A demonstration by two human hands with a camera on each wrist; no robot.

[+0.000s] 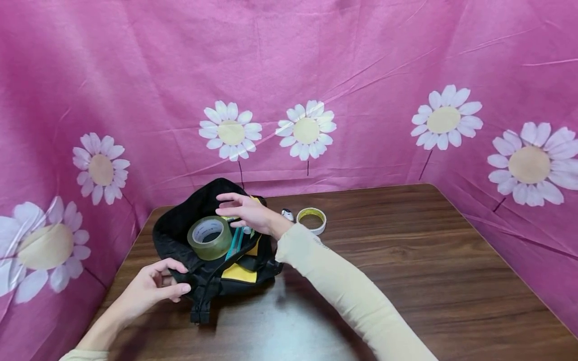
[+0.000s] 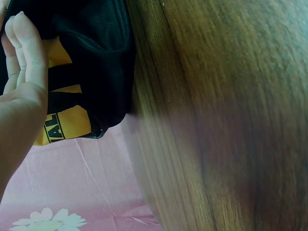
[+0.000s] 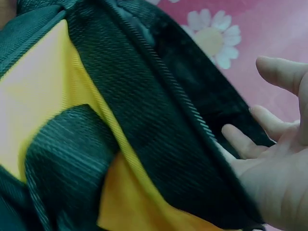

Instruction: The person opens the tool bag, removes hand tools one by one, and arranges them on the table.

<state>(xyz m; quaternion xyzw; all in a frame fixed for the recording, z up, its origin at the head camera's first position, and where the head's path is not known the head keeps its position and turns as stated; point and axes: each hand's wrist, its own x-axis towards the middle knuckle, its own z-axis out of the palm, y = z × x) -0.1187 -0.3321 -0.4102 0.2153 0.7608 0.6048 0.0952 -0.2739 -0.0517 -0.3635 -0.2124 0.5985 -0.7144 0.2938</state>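
Note:
A black and yellow zippered bag [image 1: 173, 235] lies with its mouth open in the head view. My left hand [image 1: 151, 283] pinches the bag's near left edge between thumb and fingers. Over the mouth, my right hand [image 1: 248, 213] has its fingers spread and loosely bent, with nothing gripped. Inside the bag rests a roll of clear packing tape [image 1: 219, 248]. Beside it is a slim teal item [image 1: 235, 241], partly covered by the bag's side. In the right wrist view, the fingers [image 3: 243, 143] reach past the zipper edge [image 3: 180, 94].
A roll of masking tape [image 1: 321, 228] lies on the wooden table [image 1: 406, 250] right of the bag. Next to it is a small white and dark object [image 1: 287, 214]. A pink cloth [image 1: 370, 65] with white daisies surrounds the table's back and sides.

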